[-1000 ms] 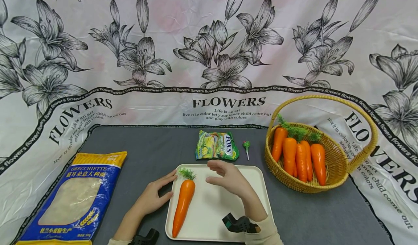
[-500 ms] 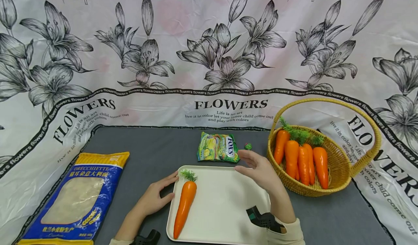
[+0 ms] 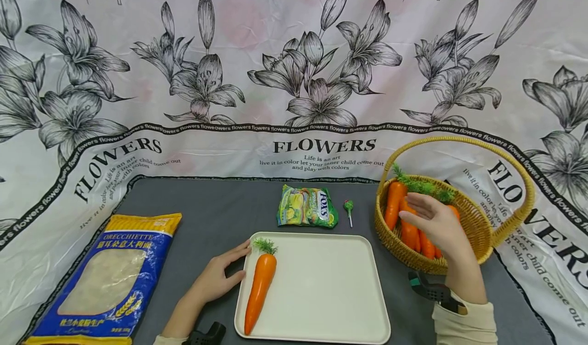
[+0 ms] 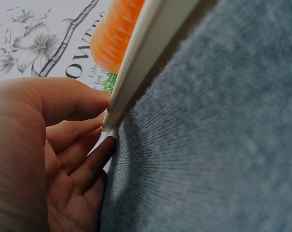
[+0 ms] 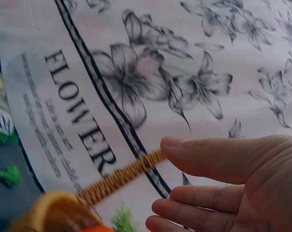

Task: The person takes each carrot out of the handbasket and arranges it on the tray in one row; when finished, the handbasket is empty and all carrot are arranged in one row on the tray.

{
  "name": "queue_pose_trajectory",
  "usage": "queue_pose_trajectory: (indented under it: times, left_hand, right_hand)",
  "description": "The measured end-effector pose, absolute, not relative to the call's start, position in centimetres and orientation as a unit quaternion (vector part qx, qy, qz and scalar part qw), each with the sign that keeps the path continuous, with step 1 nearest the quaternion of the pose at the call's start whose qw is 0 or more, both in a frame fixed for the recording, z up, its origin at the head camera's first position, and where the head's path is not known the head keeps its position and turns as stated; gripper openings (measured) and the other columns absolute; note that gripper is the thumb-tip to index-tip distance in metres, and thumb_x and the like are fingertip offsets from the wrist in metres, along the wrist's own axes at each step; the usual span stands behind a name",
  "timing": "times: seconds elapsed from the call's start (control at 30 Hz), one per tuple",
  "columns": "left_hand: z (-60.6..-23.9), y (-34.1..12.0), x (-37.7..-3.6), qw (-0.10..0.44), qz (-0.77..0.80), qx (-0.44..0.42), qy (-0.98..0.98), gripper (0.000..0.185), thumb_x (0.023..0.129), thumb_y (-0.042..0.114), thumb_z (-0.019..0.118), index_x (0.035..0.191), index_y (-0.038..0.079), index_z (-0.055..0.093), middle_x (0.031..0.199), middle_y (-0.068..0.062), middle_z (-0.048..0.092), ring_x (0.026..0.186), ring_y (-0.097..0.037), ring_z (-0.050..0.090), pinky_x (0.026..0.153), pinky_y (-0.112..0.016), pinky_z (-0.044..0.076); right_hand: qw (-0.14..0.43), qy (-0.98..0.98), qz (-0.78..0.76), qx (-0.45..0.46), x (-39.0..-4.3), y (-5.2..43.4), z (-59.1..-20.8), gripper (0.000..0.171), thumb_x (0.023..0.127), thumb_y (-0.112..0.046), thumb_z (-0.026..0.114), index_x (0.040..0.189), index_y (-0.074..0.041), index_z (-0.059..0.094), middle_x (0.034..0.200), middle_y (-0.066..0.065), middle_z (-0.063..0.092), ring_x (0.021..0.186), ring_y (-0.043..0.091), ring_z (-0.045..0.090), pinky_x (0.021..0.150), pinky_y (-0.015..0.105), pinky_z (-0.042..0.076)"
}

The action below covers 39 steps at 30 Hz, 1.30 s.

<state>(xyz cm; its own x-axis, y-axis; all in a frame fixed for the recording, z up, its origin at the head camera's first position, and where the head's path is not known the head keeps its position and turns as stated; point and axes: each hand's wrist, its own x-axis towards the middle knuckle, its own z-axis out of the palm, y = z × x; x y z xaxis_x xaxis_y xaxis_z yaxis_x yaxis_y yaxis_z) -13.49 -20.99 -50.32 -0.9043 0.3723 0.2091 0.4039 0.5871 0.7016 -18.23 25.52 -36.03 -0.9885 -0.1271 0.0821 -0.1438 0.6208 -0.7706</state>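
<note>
My left hand (image 3: 219,277) rests at the left edge of a cream tray (image 3: 331,294), thumb and fingertips touching its rim with the fingers fairly straight. A single orange carrot (image 3: 261,294) with a green top lies along the tray's left side. Over a yellow wicker basket (image 3: 478,222) hovers my right hand (image 3: 436,227), fingers relaxed and holding nothing. Several carrots (image 3: 394,202) lie in that basket, partly hidden behind the right hand. In the right wrist view, the thumb and fingers are spread apart near the basket's handle (image 5: 121,179).
A green candy bag (image 3: 307,206) and a lollipop (image 3: 349,210) lie behind the tray. At the left is a large blue and yellow pasta bag (image 3: 103,278). The basket's tall handle arches above its carrots. A flower-printed cloth (image 3: 220,151) borders the grey table at the back.
My right hand has moved right, from above the tray past the lollipop to over the basket. My left hand has stayed at the tray's edge.
</note>
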Motion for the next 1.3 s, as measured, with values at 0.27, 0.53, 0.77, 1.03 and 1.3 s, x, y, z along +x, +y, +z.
queue_pose_trajectory:
  times: [0.27, 0.53, 0.77, 1.03, 1.3]
  left_hand:
    - [-50.6, -21.0, -13.6, 0.024, -0.394, -0.222, -0.892, 0.047, 0.085, 0.03, 0.059, 0.13, 0.019, 0.05, 0.141, 0.006, 0.038, 0.126, -0.017, 0.04, 0.097, -0.046, 0.038]
    - [-50.5, -20.9, -13.5, 0.028, -0.394, -0.226, -0.89, 0.047, 0.085, 0.029, 0.059, 0.129, 0.018, 0.05, 0.14, 0.004, 0.039, 0.126, -0.017, 0.04, 0.097, -0.046, 0.038]
    - [-50.3, -20.9, -13.5, 0.025, -0.395, -0.223, -0.891, 0.047, 0.085, 0.029, 0.059, 0.129, 0.018, 0.05, 0.14, 0.004, 0.039, 0.126, -0.017, 0.04, 0.097, -0.047, 0.038]
    - [-50.4, -21.0, -13.5, 0.025, -0.393, -0.221, -0.892, 0.047, 0.085, 0.03, 0.059, 0.129, 0.019, 0.05, 0.14, 0.005, 0.039, 0.126, -0.017, 0.041, 0.097, -0.046, 0.038]
    - [-50.3, -21.0, -13.5, 0.021, -0.392, -0.22, -0.893, 0.047, 0.085, 0.03, 0.059, 0.129, 0.019, 0.051, 0.14, 0.005, 0.039, 0.126, -0.016, 0.041, 0.097, -0.046, 0.038]
  right_hand:
    - [0.016, -0.909, 0.413, 0.053, -20.3, 30.6, -35.7, 0.065, 0.088, -0.033, 0.054, 0.137, 0.004, 0.031, 0.132, 0.03, 0.038, 0.111, 0.017, 0.051, 0.071, 0.002, 0.038]
    - [-0.005, -0.915, 0.401, 0.033, -22.9, 35.1, -37.2, 0.07, 0.088, -0.039, 0.053, 0.137, 0.006, 0.029, 0.128, 0.011, 0.047, 0.085, -0.025, 0.037, 0.072, 0.008, 0.042]
    - [-0.038, -0.929, 0.369, 0.0, -24.4, 37.0, -38.4, 0.075, 0.086, -0.045, 0.052, 0.138, 0.004, 0.028, 0.132, 0.03, 0.038, 0.096, 0.001, 0.053, 0.087, 0.04, 0.043]
    - [-0.072, -0.925, 0.373, -0.009, -25.6, 37.9, -39.8, 0.076, 0.087, -0.043, 0.051, 0.135, 0.011, 0.027, 0.131, 0.035, 0.035, 0.119, 0.05, 0.03, 0.092, 0.059, 0.032]
    - [-0.062, -0.943, 0.327, -0.014, -26.0, 38.1, -40.7, 0.071, 0.087, -0.041, 0.052, 0.131, 0.012, 0.035, 0.127, 0.033, 0.042, 0.115, 0.049, 0.038, 0.091, 0.056, 0.034]
